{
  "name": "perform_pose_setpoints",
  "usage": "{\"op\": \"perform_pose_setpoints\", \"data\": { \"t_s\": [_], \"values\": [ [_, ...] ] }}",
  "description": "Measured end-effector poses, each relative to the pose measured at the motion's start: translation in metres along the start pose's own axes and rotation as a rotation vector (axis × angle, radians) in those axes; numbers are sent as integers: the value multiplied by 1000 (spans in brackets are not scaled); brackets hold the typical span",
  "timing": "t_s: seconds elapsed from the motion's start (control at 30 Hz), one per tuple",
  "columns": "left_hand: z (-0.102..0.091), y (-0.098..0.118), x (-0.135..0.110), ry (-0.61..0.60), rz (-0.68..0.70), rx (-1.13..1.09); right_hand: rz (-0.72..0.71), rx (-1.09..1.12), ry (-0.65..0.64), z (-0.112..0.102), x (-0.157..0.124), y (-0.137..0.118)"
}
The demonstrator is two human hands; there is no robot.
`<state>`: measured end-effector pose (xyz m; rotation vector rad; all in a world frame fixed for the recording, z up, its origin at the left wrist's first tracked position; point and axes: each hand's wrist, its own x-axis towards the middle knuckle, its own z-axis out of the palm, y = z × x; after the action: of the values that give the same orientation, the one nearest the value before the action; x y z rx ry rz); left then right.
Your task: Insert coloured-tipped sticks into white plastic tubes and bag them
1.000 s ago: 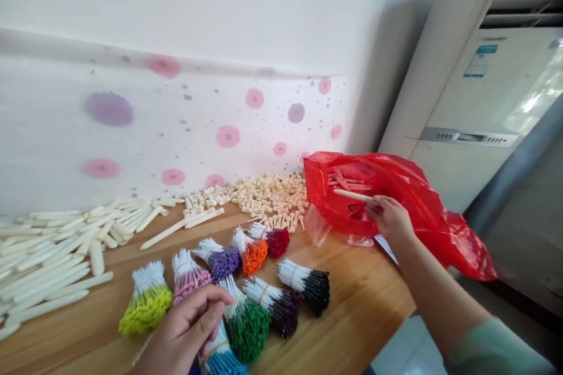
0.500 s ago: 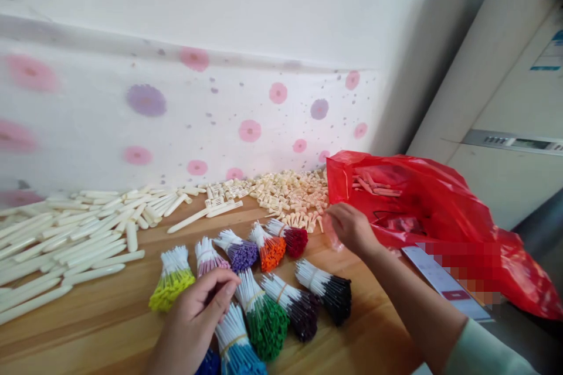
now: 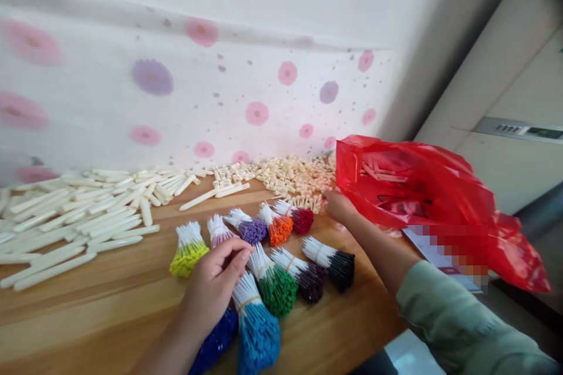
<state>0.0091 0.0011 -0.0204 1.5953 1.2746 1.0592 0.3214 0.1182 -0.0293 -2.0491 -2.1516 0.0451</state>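
My left hand (image 3: 224, 275) is above the bundled refills, thumb and fingers pinched together. Whatever it holds, if anything, is hidden. Around it lie banded bundles of white sticks with coloured ends that look like pen refills: yellow (image 3: 189, 255), light blue (image 3: 259, 334), green (image 3: 277, 284), dark blue (image 3: 217, 343) and others. Stretched out to the right, my right hand (image 3: 341, 208) has its fingers curled at the near edge of a heap of small cream plastic pieces (image 3: 294, 176). Its fingertips are partly hidden, so what they grip cannot be made out.
Long cream tubes like pen barrels (image 3: 105, 211) cover the left of the wooden table (image 3: 145, 310). A red plastic bag (image 3: 444, 187) with pinkish sticks inside stands right of my right hand. A partly blurred flat screen or sheet (image 3: 431, 252) lies below the bag. Behind hangs a flowered wall cover (image 3: 229, 82).
My right hand has moved in toward the heap of small cream pieces, its forearm reaching further forward. My left hand keeps its pinch. The whole view has shifted slightly.
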Motion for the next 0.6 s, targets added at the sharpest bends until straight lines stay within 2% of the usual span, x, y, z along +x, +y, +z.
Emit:
{"op": "perform_pose_setpoints", "data": {
  "t_s": [0.13,0.27,0.37,0.47,0.53,0.6],
  "values": [
    [4,5,-2,-30,12,-49,-86,386,89,-22,-35,-17],
    [7,8,-3,-38,26,-122,-275,777,84,-42,-80,-55],
    [8,8,-3,-67,10,-204,-337,978,107,-43,-106,-87],
    [12,8,-7,-267,9,-364,-388,1070,179,-31,-125,-116],
    [15,9,-11,-410,38,-447,-448,1041,276,-22,-134,-132],
    [16,10,-14,-474,56,-452,-494,988,347,-18,-140,-142]
  ]
}}
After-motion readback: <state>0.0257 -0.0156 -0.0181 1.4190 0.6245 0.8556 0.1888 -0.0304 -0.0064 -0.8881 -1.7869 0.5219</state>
